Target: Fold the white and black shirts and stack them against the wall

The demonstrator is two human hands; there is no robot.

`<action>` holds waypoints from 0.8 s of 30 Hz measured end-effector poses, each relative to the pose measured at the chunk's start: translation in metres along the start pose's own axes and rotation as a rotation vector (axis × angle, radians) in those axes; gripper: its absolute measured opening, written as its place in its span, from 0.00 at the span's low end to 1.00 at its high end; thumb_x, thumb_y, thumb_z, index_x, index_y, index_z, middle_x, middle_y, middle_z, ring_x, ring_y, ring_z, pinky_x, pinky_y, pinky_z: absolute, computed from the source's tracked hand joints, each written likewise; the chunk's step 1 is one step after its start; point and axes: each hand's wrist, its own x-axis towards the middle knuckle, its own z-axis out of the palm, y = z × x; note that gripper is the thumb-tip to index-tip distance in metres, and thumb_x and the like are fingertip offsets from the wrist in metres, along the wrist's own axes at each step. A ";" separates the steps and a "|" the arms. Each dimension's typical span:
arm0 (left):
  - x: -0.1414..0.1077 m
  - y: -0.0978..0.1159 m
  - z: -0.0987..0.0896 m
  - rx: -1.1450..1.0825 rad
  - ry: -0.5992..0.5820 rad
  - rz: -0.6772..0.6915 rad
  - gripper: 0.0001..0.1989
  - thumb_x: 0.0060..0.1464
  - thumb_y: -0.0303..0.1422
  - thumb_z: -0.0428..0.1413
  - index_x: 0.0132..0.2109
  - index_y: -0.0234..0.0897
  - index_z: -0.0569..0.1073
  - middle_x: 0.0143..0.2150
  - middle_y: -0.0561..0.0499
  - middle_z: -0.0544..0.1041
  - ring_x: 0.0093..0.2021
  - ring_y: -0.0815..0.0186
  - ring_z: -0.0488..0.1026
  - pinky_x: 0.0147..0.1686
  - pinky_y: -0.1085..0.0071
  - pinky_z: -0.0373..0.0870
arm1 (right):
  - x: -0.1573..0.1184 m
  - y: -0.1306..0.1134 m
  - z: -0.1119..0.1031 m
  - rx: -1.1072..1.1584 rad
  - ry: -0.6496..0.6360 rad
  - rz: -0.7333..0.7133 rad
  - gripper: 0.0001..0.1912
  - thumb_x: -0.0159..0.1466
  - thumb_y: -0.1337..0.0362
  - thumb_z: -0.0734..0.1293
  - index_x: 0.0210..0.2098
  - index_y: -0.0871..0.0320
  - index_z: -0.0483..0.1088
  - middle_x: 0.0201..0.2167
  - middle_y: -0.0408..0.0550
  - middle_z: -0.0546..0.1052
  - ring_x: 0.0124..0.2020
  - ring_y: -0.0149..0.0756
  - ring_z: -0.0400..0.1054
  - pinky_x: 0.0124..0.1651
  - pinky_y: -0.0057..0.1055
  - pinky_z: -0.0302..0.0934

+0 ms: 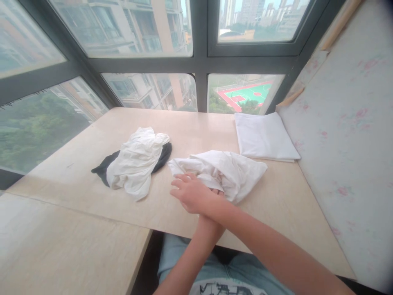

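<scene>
A crumpled white cloth [236,172] lies on the table in front of me, with a folded band along its near left side. My forearms cross, the right one on top. My right hand [192,194] is at the cloth's near left edge, its fingers spread and touching the fabric. Beneath the right wrist, my left hand [217,192] is mostly hidden; only a few bent fingers show, pressed together at the cloth's band and partly covered by it.
On the left of the table [181,213], another rumpled white cloth [135,159] lies over a black cloth [162,157]. A folded white cloth [264,135] sits at the back right, near the flowered wall [353,135]. Windows stand behind the table's far edge.
</scene>
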 end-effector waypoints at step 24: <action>0.022 -0.079 -0.116 0.004 0.132 -0.056 0.10 0.58 0.37 0.58 0.31 0.39 0.76 0.47 0.43 0.75 0.49 0.54 0.71 0.50 0.58 0.66 | -0.042 0.068 -0.165 0.046 -0.036 0.337 0.10 0.59 0.70 0.64 0.37 0.57 0.76 0.37 0.45 0.79 0.35 0.33 0.69 0.38 0.28 0.58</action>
